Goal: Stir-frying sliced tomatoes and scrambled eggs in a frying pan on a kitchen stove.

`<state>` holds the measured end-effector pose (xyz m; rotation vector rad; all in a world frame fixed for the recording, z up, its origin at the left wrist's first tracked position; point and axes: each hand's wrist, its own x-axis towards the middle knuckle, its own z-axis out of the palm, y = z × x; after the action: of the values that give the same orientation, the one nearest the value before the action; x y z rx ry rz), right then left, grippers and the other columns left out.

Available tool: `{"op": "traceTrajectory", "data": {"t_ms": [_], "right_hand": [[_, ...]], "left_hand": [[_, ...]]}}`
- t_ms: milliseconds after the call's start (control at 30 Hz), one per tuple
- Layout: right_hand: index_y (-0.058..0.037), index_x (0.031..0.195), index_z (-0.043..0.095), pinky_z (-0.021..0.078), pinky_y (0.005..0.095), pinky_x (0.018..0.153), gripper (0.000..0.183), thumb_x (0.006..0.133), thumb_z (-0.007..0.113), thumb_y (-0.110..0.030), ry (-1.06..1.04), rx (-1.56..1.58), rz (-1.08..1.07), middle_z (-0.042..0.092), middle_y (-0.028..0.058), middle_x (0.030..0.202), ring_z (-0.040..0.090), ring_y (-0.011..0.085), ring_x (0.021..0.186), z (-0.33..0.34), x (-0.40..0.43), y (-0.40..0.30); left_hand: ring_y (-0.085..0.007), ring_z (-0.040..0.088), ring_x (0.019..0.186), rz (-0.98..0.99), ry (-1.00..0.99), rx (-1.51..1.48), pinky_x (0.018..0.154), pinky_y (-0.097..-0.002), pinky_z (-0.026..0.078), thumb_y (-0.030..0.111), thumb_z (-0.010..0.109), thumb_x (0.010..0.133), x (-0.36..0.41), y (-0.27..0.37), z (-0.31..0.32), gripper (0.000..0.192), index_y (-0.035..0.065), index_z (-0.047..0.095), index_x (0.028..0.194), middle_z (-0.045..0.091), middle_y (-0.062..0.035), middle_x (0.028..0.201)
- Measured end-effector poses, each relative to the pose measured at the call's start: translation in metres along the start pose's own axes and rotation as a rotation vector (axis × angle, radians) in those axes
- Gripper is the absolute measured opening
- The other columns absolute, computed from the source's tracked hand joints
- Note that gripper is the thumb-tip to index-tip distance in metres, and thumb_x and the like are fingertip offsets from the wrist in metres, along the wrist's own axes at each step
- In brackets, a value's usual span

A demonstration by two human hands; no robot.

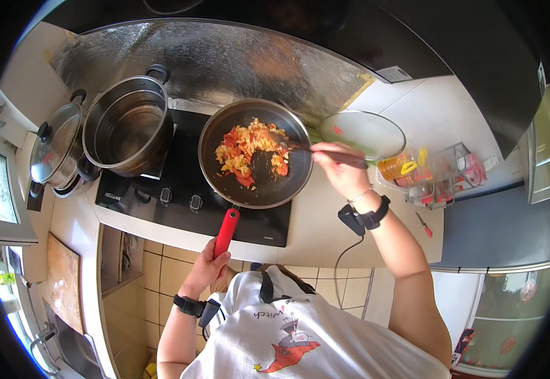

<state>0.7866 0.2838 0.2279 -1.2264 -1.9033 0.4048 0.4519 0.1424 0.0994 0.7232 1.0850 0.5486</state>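
My left hand (207, 266) grips the red handle of a frying pan (288, 194) on the right side of a black gas cooktop (128, 201). Scrambled egg mixed with tomato pieces (239, 154) lies in the pan, mostly towards its left and upper part. From the right, my right hand (341, 168) holds a dark spatula (298, 146) by its handle. The spatula's far end reaches into the food, where its edge is blurred. Both wrists wear black straps with small devices.
A deep steel pot (130, 125) stands left of the pan, beside a lidded pot (59, 142). A glass lid (365, 135) leans at the back wall. Right are an oil bottle (393, 166), a rack of jars (438, 184) and a red-handled knife (424, 225). Overhead hangs a dark range hood (422, 42).
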Motion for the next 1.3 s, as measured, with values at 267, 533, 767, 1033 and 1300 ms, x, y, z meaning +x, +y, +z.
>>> {"op": "traceTrajectory", "data": {"t_ms": [267, 533, 767, 1033, 1300], "right_hand": [[0.0076, 0.100, 0.067, 0.0602, 0.0270, 0.059, 0.018, 0.094, 0.067, -0.009, 0.450, 0.547, 0.615, 0.070, 0.0114, 0.085, 0.071, 0.0176, 0.065, 0.037, 0.025, 0.065], [0.0042, 0.099, 0.070, 0.0580, 0.0250, 0.060, 0.015, 0.092, 0.067, -0.009, 0.007, 0.548, 0.456, 0.072, 0.0087, 0.081, 0.071, 0.0148, 0.067, 0.069, 0.014, -0.008], [0.0025, 0.093, 0.074, 0.0558, 0.0252, 0.060, 0.011, 0.090, 0.065, -0.004, 0.213, 0.227, 0.295, 0.073, 0.0085, 0.078, 0.069, 0.0122, 0.065, 0.055, 0.039, 0.027], [-0.0036, 0.095, 0.074, 0.0563, 0.0325, 0.072, 0.012, 0.084, 0.074, -0.009, -0.482, 0.106, -0.100, 0.073, 0.0106, 0.091, 0.072, 0.0245, 0.081, 0.045, 0.033, -0.017], [-0.0066, 0.091, 0.075, 0.0567, 0.0323, 0.073, 0.009, 0.082, 0.074, -0.009, -0.578, 0.024, 0.003, 0.073, 0.0083, 0.088, 0.071, 0.0238, 0.081, 0.009, 0.029, -0.026]], "left_hand": [[-0.0076, 0.048, 0.054, 0.004, 0.013, 0.008, 0.049, -0.0241, 0.039, 0.013, 0.061, 0.097, 0.005, -0.001, 0.005, 0.050, 0.0046, 0.042, 0.142, 0.051, 0.0002, 0.074], [-0.0076, 0.048, 0.056, -0.037, 0.012, -0.010, 0.049, -0.0240, 0.039, 0.012, 0.061, 0.097, -0.001, 0.003, 0.002, 0.051, 0.0057, 0.040, 0.143, 0.051, 0.0000, 0.076], [-0.0079, 0.048, 0.057, -0.034, -0.006, 0.018, 0.050, -0.0238, 0.040, 0.012, 0.060, 0.098, -0.002, 0.005, 0.001, 0.051, 0.0056, 0.038, 0.144, 0.050, -0.0003, 0.078], [-0.0084, 0.048, 0.054, -0.044, -0.046, 0.015, 0.047, -0.0245, 0.039, 0.011, 0.059, 0.098, -0.002, 0.008, 0.001, 0.049, 0.0045, 0.038, 0.142, 0.050, -0.0009, 0.075], [-0.0081, 0.048, 0.054, -0.038, -0.036, 0.017, 0.047, -0.0244, 0.039, 0.011, 0.058, 0.098, 0.001, 0.005, 0.002, 0.048, 0.0045, 0.038, 0.142, 0.050, -0.0009, 0.073]]}}
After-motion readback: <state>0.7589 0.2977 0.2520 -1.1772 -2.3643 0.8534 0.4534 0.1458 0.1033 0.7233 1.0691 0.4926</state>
